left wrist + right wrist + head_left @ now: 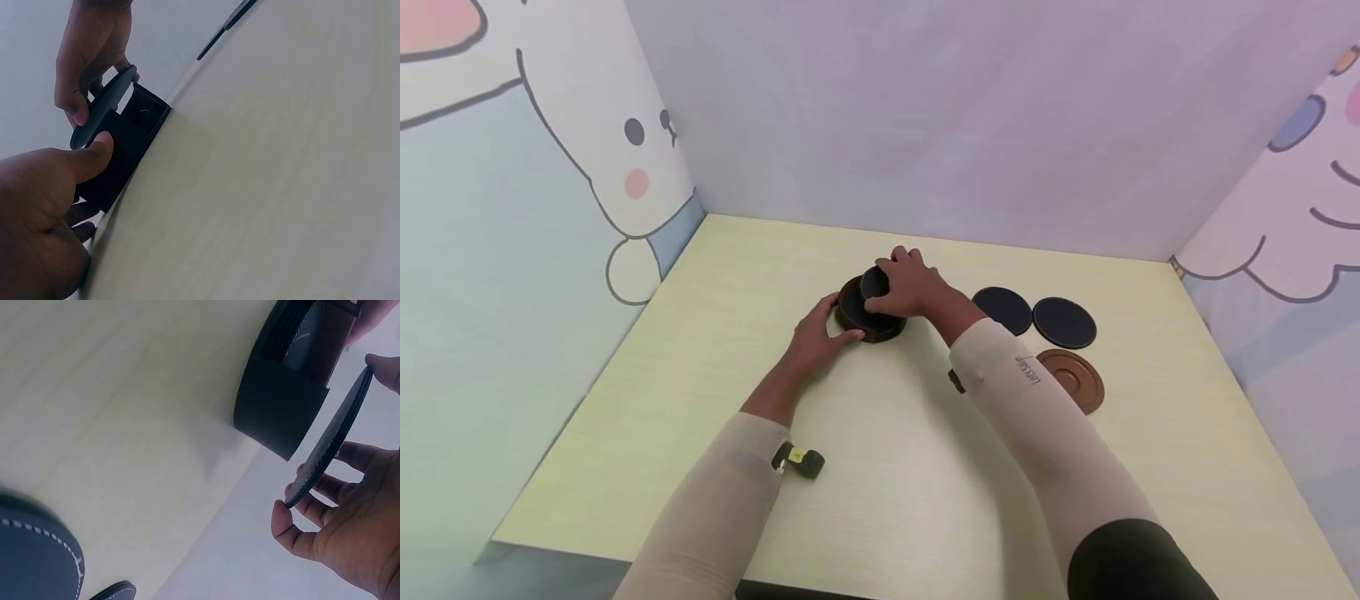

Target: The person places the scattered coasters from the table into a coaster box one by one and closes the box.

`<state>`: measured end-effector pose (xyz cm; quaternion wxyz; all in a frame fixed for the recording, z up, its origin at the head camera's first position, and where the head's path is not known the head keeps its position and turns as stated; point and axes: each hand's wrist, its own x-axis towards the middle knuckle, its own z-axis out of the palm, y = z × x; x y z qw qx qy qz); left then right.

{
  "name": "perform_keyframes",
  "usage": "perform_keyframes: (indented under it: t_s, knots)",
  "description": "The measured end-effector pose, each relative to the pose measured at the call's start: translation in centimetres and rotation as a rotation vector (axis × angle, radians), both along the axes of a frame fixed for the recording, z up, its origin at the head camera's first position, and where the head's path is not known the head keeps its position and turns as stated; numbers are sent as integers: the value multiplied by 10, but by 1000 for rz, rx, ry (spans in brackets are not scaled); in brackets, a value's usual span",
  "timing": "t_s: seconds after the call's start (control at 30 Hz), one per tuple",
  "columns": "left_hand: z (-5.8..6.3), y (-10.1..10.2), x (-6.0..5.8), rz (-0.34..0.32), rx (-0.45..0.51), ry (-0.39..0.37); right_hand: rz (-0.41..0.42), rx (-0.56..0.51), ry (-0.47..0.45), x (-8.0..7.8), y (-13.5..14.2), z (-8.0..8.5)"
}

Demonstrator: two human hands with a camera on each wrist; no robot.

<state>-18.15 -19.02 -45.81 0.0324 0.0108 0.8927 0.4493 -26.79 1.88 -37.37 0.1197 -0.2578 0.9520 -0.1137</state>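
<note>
Pinching a thin, dark, stitched disc (874, 284) by its edges in the grip of the right hand (913, 285), opened just to its width, tilted over a round, dark, notched holder (125, 153). Clasping that holder in the left hand (815, 337) on a pale, faintly grained tabletop (880, 475), left of two flat dark rounds (1064, 323) and a brown ringed plate (1081, 377). Wearing a pale right sleeve (1033, 425) bearing lettering, not surely legible.

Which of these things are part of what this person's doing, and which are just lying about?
In use:
Round holder, gripped by the left hand
Dark coaster, held by the right hand

Lying about, though perhaps from the same set:
Two similar coasters on the table
Brown disc nearby
</note>
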Motion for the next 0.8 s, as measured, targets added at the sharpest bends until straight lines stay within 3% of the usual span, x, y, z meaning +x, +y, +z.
perform_keyframes:
  t_s: [0.8]
  knots:
    - [-1,-1,-3,-7,-1,25,58,28,67,15,-20,-11]
